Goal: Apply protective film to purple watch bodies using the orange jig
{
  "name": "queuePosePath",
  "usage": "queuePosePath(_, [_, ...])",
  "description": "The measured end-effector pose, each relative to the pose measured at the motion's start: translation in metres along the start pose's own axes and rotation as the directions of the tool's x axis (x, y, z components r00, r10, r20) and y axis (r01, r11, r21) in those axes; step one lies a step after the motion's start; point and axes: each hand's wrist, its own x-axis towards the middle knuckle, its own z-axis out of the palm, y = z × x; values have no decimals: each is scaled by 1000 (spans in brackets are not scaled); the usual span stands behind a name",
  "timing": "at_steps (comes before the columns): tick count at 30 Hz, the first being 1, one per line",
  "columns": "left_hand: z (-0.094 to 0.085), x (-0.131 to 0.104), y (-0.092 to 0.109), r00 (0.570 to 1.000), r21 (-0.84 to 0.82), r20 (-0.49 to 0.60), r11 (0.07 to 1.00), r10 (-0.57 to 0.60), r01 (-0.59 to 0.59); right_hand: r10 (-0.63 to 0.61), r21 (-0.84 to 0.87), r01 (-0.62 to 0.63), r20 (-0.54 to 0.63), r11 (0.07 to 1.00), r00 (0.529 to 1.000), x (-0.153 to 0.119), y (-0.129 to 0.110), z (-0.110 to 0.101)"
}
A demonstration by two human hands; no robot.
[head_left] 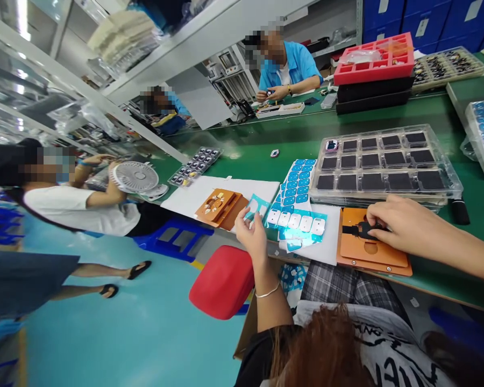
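Note:
My left hand is raised at the bench edge, its fingers pinching a small translucent blue film piece. My right hand is closed at the fingertips on a black watch-like part with a short dark strap, which lies on an orange fixture block. The fingers partly hide that part. Between my hands lie blue adhesive sheets with rounded shapes, and a sheet of white rounded stickers on top. Another orange fixture with small pieces on it stands left of my left hand.
Behind my right hand is a stack of clear trays with dark squares. A small device lies on the green bench. Farther back stands a red tray. A red stool and a seated co-worker are at left.

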Motion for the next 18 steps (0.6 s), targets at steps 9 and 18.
queuePosePath(9, [3,-6,-2,973,142,229,989,5,-38,-42,-126,38,-31,991,999,-3,5,5])
queuePosePath(18, [3,-10,-10,976,113,205,992,-72,49,-224,-183,193,-170,964,960,-10,26,26])
